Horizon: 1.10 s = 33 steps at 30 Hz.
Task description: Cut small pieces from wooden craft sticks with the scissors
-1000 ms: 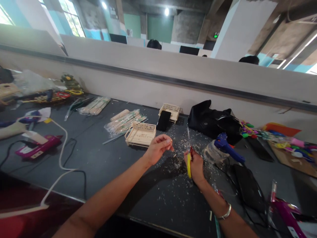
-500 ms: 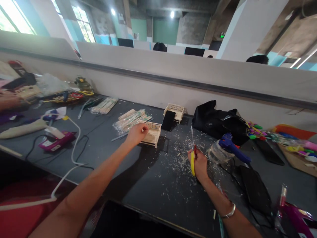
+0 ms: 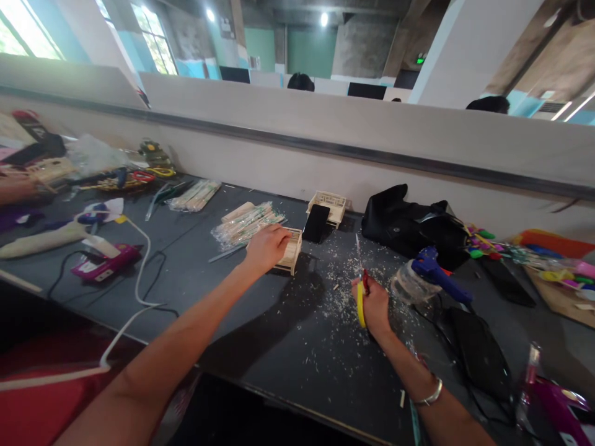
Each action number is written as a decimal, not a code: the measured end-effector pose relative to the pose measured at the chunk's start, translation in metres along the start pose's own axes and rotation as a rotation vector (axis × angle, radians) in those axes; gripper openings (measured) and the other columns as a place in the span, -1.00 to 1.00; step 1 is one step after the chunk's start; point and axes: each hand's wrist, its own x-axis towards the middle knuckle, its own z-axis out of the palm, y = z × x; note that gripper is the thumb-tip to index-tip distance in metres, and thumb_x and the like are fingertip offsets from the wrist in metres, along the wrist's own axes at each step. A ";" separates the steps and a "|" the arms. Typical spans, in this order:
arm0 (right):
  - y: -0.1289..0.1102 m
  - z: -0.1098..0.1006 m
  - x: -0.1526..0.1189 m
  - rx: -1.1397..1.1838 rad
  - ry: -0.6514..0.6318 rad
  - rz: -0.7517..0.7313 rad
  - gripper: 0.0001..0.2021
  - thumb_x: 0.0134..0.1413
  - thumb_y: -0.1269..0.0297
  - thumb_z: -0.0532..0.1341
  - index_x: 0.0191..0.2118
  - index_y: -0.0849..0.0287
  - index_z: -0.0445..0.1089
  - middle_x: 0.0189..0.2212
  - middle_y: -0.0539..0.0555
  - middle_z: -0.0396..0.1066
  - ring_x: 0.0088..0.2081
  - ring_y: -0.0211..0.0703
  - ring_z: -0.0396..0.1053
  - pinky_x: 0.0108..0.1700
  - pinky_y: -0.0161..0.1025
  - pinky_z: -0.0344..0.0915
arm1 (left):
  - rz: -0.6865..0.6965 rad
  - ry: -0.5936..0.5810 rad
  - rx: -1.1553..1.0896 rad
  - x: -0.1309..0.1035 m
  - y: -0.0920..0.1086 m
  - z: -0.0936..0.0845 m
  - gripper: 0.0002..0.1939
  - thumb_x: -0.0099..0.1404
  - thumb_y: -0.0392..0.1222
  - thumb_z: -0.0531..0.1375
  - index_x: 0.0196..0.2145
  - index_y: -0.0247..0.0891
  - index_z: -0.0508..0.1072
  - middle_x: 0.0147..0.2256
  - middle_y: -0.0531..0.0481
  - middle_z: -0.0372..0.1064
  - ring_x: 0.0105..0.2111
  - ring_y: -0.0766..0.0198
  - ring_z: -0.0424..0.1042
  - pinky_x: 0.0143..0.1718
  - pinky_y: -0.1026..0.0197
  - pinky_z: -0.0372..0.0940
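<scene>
My left hand [image 3: 268,249] is over a small wooden model [image 3: 292,253], a railed bench or bed made of thin sticks, and covers its left part. The fingers are bent together; what they hold, if anything, is too small to make out. In my right hand [image 3: 375,306] is a pair of scissors [image 3: 361,303] with yellow and red handles, blades pointing away from me above the table. Pale chips [image 3: 341,288] lie scattered around and left of that hand. Behind the model, a black phone [image 3: 317,223] leans against a second wooden model [image 3: 333,207].
Bagged wooden sticks [image 3: 248,224] lie behind my left hand. A blue glue gun [image 3: 437,275] rests on a clear roll at right, before a black bag [image 3: 409,223]. Cables and a purple device [image 3: 105,261] are at left. A co-worker's hand [image 3: 16,189] shows at far left.
My left hand has moved right, across the front of the wooden model, hiding more of it. My right hand keeps the scissors in nearly the same place.
</scene>
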 end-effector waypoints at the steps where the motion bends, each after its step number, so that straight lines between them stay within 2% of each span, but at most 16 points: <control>1: 0.000 0.000 0.000 -0.006 0.004 -0.003 -0.67 -0.20 0.03 0.07 -0.48 0.17 0.43 -0.61 0.09 0.43 -0.51 -0.10 0.34 -0.44 -0.25 0.25 | 0.032 -0.006 -0.075 -0.002 0.011 0.003 -0.81 0.21 -0.28 0.06 -0.39 -0.20 0.48 -0.34 -0.07 0.43 -0.31 0.16 0.38 -0.24 0.17 0.23; 4: 0.000 -0.001 0.001 -0.014 0.012 -0.011 -0.68 -0.21 0.06 0.07 -0.47 0.18 0.42 -0.60 0.08 0.43 -0.51 -0.11 0.34 -0.43 -0.25 0.25 | 0.143 -0.122 -0.232 -0.013 0.045 0.025 -0.83 0.21 -0.28 0.08 -0.39 -0.20 0.48 -0.38 -0.06 0.41 -0.33 0.18 0.38 -0.27 0.19 0.23; 7: 0.001 -0.002 0.002 -0.029 0.013 -0.023 -0.71 -0.21 0.08 0.07 -0.49 0.17 0.41 -0.59 0.09 0.44 -0.51 -0.10 0.35 -0.42 -0.24 0.25 | 0.162 -0.247 -0.224 -0.023 0.070 0.054 -0.89 0.16 -0.26 0.15 -0.47 -0.22 0.47 -0.41 -0.10 0.38 -0.34 0.13 0.38 -0.30 0.19 0.22; 10: 0.001 -0.002 0.002 -0.039 0.024 -0.035 -0.72 -0.21 0.09 0.06 -0.50 0.16 0.40 -0.57 0.11 0.45 -0.48 -0.09 0.36 -0.40 -0.23 0.26 | 0.116 -0.348 -0.170 -0.028 0.078 0.074 -0.86 0.13 -0.25 0.18 -0.57 -0.23 0.42 -0.46 -0.12 0.33 -0.37 0.09 0.37 -0.36 0.16 0.20; 13: 0.000 -0.001 0.001 -0.034 0.026 -0.034 -0.75 -0.22 0.12 0.06 -0.53 0.15 0.38 -0.59 0.09 0.43 -0.49 -0.10 0.35 -0.41 -0.24 0.25 | 0.141 -0.348 -0.198 -0.031 0.079 0.083 -0.81 0.13 -0.32 0.13 -0.62 -0.24 0.36 -0.50 -0.13 0.31 -0.40 0.09 0.36 -0.38 0.16 0.19; 15: -0.001 0.000 0.000 -0.026 0.018 -0.027 -0.78 -0.23 0.14 0.05 -0.55 0.14 0.36 -0.62 0.07 0.41 -0.52 -0.12 0.33 -0.44 -0.25 0.24 | 0.162 -0.337 -0.253 -0.032 0.078 0.085 -0.81 0.07 -0.37 0.14 -0.65 -0.24 0.33 -0.52 -0.11 0.30 -0.43 0.12 0.35 -0.38 0.17 0.19; 17: -0.002 0.000 -0.002 -0.014 -0.003 -0.023 -0.79 -0.24 0.15 0.05 -0.54 0.14 0.34 -0.61 0.06 0.41 -0.54 -0.14 0.32 -0.44 -0.26 0.23 | 0.121 -0.311 -0.353 -0.031 0.077 0.086 -0.83 -0.01 -0.39 0.18 -0.67 -0.24 0.32 -0.54 -0.08 0.30 -0.45 0.17 0.34 -0.37 0.19 0.19; 21: -0.003 -0.002 -0.004 -0.035 -0.077 -0.017 -0.78 -0.22 0.18 0.06 -0.44 0.16 0.36 -0.55 0.07 0.44 -0.50 -0.13 0.36 -0.40 -0.26 0.24 | -0.166 -0.204 -0.799 -0.022 0.068 0.078 -0.96 -0.02 -0.28 0.19 -0.59 -0.24 0.40 -0.59 0.04 0.32 -0.52 0.28 0.31 -0.43 0.25 0.21; 23: -0.003 -0.002 -0.006 -0.081 -0.117 -0.012 -0.76 -0.20 0.22 0.06 -0.37 0.16 0.37 -0.50 0.07 0.46 -0.46 -0.12 0.38 -0.38 -0.27 0.24 | -0.305 -0.169 -1.085 -0.018 0.062 0.070 -0.89 0.00 -0.17 0.21 -0.56 -0.26 0.42 -0.64 0.10 0.30 -0.60 0.35 0.28 -0.49 0.28 0.19; 26: -0.003 -0.001 -0.010 -0.156 -0.178 -0.021 -0.70 -0.20 0.27 0.07 -0.25 0.16 0.35 -0.46 0.07 0.46 -0.44 -0.12 0.38 -0.36 -0.27 0.23 | -0.388 -0.140 -1.379 -0.015 0.057 0.059 -0.80 -0.07 -0.11 0.29 -0.55 -0.30 0.42 -0.63 0.11 0.34 -0.65 0.41 0.27 -0.52 0.31 0.18; 29: -0.005 -0.001 -0.013 -0.219 -0.220 -0.052 -0.64 -0.22 0.30 0.10 -0.18 0.15 0.32 -0.44 0.04 0.44 -0.45 -0.15 0.36 -0.38 -0.29 0.21 | -0.410 -0.158 -1.505 -0.015 0.057 0.054 -0.74 -0.13 -0.09 0.35 -0.56 -0.32 0.42 -0.60 0.09 0.38 -0.66 0.42 0.29 -0.54 0.31 0.18; 33: -0.008 -0.001 -0.015 -0.312 -0.259 -0.108 -0.65 -0.25 0.38 0.11 -0.20 0.15 0.31 -0.43 0.04 0.42 -0.44 -0.15 0.35 -0.37 -0.29 0.20 | -0.398 -0.180 -1.484 -0.016 0.059 0.051 -0.76 -0.15 -0.14 0.35 -0.54 -0.32 0.43 -0.62 0.12 0.36 -0.65 0.44 0.29 -0.54 0.33 0.19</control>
